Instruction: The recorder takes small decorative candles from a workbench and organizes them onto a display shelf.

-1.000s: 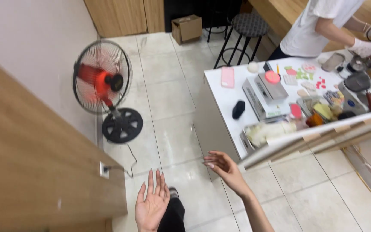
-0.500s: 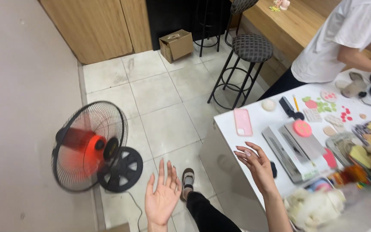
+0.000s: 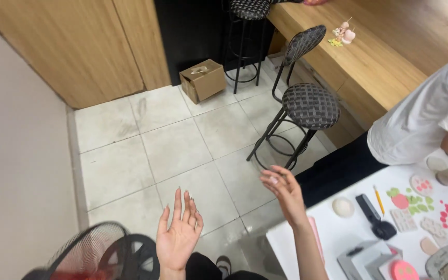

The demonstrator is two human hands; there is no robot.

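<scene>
My left hand (image 3: 178, 236) and right hand (image 3: 284, 190), both spread and holding nothing, hover at lower centre, the white table (image 3: 321, 236) touching neither at lower right; keeping fingers relaxed seems wise near the fan (image 3: 86, 256).

View from above onto a pale tiled floor (image 3: 146, 155). The left hand (image 3: 178, 236) is raised, palm up, fingers spread, holding nothing. The right hand (image 3: 282, 189) is also free, fingers loosely curled, above the corner of a white table (image 3: 327, 241). On the table lie a black tool (image 3: 373, 217), a yellow pencil (image 3: 377, 199), and small pink, red and green clay shapes (image 3: 413, 199). A black bar stool (image 3: 307, 106) stands near the right hand. A cardboard box (image 3: 203, 80) sits by wooden cabinets (image 3: 73, 46). A fan (image 3: 99, 256) shows at the bottom left. Another person in a white shirt (image 3: 423, 122) leans over the table.
</scene>
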